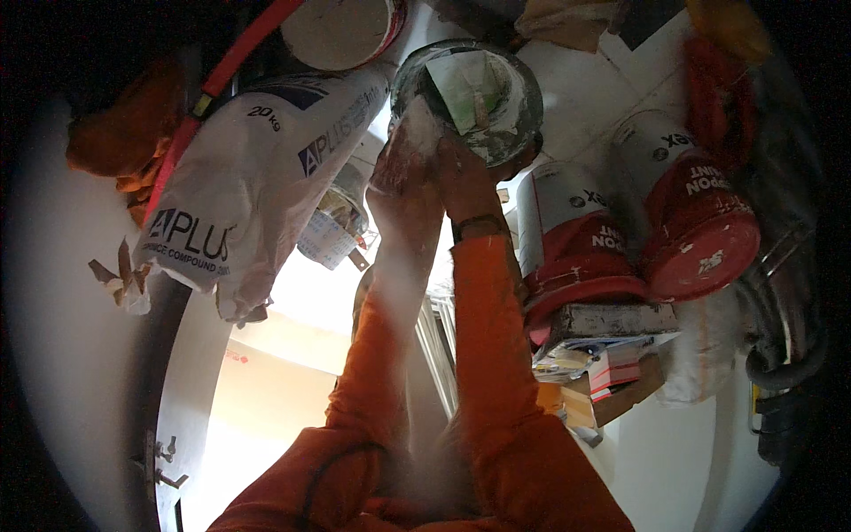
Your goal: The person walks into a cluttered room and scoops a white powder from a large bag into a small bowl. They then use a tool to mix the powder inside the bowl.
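Note:
A round dark bowl [401, 100], its inside smeared with white compound, is before me at the top centre. A flat, pale greenish putty-knife-like blade [465, 83] lies across its inside. My right hand [469, 163], a dark band at its wrist, holds the bowl from the near side and below; fingertips show under its right edge. My left hand [407, 143], dusted white, is against the near left rim. Its fingers blur into the bowl, so their hold cannot be made out. Both forearms wear orange sleeves.
A white 20 kg APLUS compound sack [266, 173] stands left, beside a red strap [246, 50] and a pail [339, 33]. Two red-and-white Nippon Paint pails [572, 233] [691, 199] and a cardboard box [628, 396] are right. A door handle [171, 479] shows lower left.

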A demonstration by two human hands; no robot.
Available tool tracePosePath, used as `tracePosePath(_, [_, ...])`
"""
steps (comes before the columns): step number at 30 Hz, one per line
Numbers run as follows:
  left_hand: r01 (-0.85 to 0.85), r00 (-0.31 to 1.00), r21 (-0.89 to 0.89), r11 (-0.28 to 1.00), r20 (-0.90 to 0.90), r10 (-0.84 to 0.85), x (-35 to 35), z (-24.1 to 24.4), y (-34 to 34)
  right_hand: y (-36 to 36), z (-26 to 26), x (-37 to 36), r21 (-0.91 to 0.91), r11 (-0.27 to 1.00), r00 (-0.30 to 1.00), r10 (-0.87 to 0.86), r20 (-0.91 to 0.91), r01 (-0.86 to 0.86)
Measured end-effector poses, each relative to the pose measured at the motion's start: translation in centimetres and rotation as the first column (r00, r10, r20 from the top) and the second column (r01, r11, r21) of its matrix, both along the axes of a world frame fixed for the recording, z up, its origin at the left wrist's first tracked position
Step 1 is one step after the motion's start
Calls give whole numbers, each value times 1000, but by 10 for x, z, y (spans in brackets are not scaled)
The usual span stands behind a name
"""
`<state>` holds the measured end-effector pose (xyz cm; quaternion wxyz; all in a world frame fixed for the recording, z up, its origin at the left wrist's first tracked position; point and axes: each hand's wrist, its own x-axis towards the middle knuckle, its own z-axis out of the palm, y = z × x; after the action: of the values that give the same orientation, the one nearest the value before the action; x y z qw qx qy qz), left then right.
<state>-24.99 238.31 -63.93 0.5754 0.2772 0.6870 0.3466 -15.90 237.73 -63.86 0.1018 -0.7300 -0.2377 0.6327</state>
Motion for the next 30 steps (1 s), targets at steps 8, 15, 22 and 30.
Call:
tracePosePath(8, [116, 974, -68, 991, -186, -127, -19, -11, -16, -16, 2, -11, 243, 963, 971, 62, 230, -119])
tracePosePath(15, [-98, 989, -6, 995, 107, 99, 5, 5, 6, -8, 17, -7, 156, 987, 996, 24, 84, -37])
tracePosePath(22, [48, 992, -50, 998, -111, -54, -2, -12, 8, 3, 15, -14, 217, 976, 977, -51, 209, 5])
tracePosePath(30, [201, 920, -56, 978, -331, -208, -6, -1, 9, 0, 27, -8, 106, 962, 948, 225, 223, -253])
